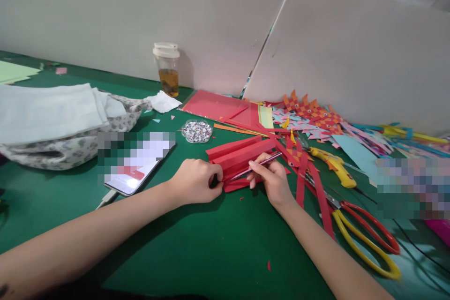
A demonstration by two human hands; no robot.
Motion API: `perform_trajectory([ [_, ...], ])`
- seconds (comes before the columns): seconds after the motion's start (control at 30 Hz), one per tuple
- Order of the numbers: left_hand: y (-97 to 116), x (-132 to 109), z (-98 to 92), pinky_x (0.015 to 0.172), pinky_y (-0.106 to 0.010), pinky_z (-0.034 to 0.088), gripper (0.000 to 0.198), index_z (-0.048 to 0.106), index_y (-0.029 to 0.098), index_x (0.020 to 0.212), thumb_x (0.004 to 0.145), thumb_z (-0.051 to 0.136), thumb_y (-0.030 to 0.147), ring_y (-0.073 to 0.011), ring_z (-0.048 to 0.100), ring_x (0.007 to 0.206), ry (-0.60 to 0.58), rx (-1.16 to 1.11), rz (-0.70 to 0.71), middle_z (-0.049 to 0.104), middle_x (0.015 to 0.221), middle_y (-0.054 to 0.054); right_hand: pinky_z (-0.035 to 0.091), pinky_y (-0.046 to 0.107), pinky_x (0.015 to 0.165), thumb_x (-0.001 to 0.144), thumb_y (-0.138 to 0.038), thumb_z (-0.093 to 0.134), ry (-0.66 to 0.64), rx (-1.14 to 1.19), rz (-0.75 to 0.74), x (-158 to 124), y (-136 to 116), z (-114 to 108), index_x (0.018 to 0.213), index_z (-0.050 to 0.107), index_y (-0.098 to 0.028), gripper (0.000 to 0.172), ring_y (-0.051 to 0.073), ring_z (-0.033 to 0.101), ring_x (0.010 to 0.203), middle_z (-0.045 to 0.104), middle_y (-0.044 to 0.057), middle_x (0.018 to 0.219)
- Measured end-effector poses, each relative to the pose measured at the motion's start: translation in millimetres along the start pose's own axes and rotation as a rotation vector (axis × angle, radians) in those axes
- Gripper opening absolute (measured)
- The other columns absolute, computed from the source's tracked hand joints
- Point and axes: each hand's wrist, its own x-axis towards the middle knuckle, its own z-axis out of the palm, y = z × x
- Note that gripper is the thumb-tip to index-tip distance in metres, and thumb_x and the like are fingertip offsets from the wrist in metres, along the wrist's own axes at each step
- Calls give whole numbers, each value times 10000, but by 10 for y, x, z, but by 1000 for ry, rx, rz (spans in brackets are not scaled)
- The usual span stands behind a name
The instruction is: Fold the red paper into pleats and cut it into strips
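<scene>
A pleated red paper (242,152) lies on the green table (218,243) in front of me. At its left end, my left hand (200,180) is closed, with thumb and fingertips pinching the paper's near corner. My right hand (270,178) holds a thin dark pen-like tool (262,163) between thumb and fingers. The tool slants down to the left across the folds, its tip close to my left fingertips. Long red paper strips (318,192) lie just right of my right hand.
Scissors (337,204) and a yellow glue gun (333,166) with a cable lie right. Behind are googly eyes (197,131), red sheets (218,105) and woven paper fish (309,110). Left are a phone (140,164), a patterned cloth bundle (123,122) and a lidded cup (168,70).
</scene>
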Motion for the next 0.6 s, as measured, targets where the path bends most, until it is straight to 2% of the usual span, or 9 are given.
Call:
perform_trajectory([
  [0.3,44,6,-4,475,-214,309,112,603,212,737,683,504,212,-104,532,493,-41,19,-8,620,576,49,392,200,378,717,-313,651,2,38,36,37,36,-3,643,501,-181,213,105,532,336,608,-20,472],
  [0.5,50,2,-1,482,-215,307,115,597,212,742,681,500,209,-104,537,504,-46,13,-25,622,583,54,342,187,341,707,-288,646,155,39,4,71,75,-75,605,485,-182,218,82,474,301,574,-31,428],
  [0.6,40,0,5,481,-219,308,117,598,210,747,679,503,219,-106,538,501,-51,8,-27,625,588,48,340,197,343,720,-288,635,155,39,-19,58,68,-85,609,483,-187,214,85,471,304,572,-32,433],
])
